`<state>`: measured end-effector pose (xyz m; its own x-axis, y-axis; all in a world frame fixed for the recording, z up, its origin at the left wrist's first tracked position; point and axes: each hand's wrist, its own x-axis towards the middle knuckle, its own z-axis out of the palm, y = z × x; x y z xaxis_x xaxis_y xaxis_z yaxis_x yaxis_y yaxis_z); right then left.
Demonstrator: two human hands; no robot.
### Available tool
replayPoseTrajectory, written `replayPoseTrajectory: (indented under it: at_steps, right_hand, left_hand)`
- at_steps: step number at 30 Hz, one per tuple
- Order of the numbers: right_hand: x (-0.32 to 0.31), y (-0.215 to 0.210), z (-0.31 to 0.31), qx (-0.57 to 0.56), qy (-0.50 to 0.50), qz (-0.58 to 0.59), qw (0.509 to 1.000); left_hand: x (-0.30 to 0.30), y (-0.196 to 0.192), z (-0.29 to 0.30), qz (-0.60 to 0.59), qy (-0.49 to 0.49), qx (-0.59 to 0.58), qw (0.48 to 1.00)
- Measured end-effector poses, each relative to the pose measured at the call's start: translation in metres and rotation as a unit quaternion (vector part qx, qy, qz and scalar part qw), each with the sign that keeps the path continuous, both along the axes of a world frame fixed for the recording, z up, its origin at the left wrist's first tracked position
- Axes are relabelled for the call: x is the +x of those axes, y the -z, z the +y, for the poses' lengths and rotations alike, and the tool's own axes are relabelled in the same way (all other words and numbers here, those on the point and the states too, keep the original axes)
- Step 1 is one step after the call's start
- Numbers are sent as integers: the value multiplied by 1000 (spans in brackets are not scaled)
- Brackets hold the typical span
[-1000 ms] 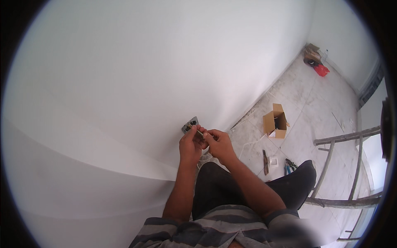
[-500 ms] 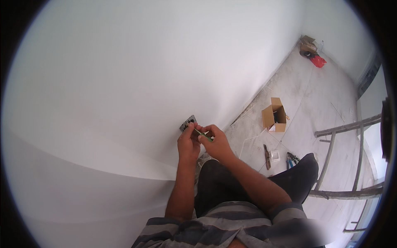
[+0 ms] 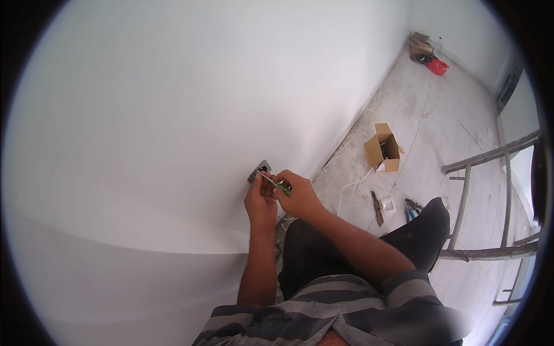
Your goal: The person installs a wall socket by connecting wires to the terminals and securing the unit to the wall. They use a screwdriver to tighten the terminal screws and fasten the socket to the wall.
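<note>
A grey electrical wall box (image 3: 262, 168) with a dark inside sits in the white wall, just beyond my fingertips. My left hand (image 3: 261, 203) is raised against it, palm side partly showing. Its thumb and fingers close together at the box's lower edge, and what they pinch is too small to tell. In my right hand (image 3: 298, 195) is a screwdriver (image 3: 283, 187) with a green handle, gripped between thumb and fingers. The thin shaft slants up and left to the left fingertips, in front of the box. Where exactly its tip rests is hidden.
An open cardboard box (image 3: 382, 151) stands on the dusty floor. Nearer lie a utility knife (image 3: 377, 207), a white square frame (image 3: 388, 206) and pliers (image 3: 412, 209) beside my leg. At right is a ladder (image 3: 485, 254). A red bag (image 3: 437, 67) lies in the far corner.
The view has shifted slightly, so floor items sit higher. More of the screwdriver's shaft shows between my hands. Both hands remain at the wall box.
</note>
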<state>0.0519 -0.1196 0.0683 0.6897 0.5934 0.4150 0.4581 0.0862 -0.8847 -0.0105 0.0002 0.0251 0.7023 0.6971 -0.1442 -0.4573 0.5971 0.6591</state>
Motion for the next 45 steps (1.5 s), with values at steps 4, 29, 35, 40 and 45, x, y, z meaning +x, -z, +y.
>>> replayPoseTrajectory:
  at_steps: [4, 29, 35, 40, 45]
  right_hand:
    - [6, 8, -12, -151, 40, -297, 942]
    - [12, 5, -10, -14, -11, 78, 997]
    - [7, 4, -8, -84, -6, -146, 986]
    - [17, -7, -4, -41, -128, 546, 827]
    - [4, 2, -9, -56, 47, -186, 980]
  left_hand:
    - [1, -7, 1, 7, 24, -36, 999]
    - [2, -7, 0, 12, 23, -4, 1000]
    - [2, -17, -6, 36, -4, -11, 999]
    - [3, -11, 2, 51, -1, 13, 999]
    - [4, -9, 2, 64, -4, 23, 998]
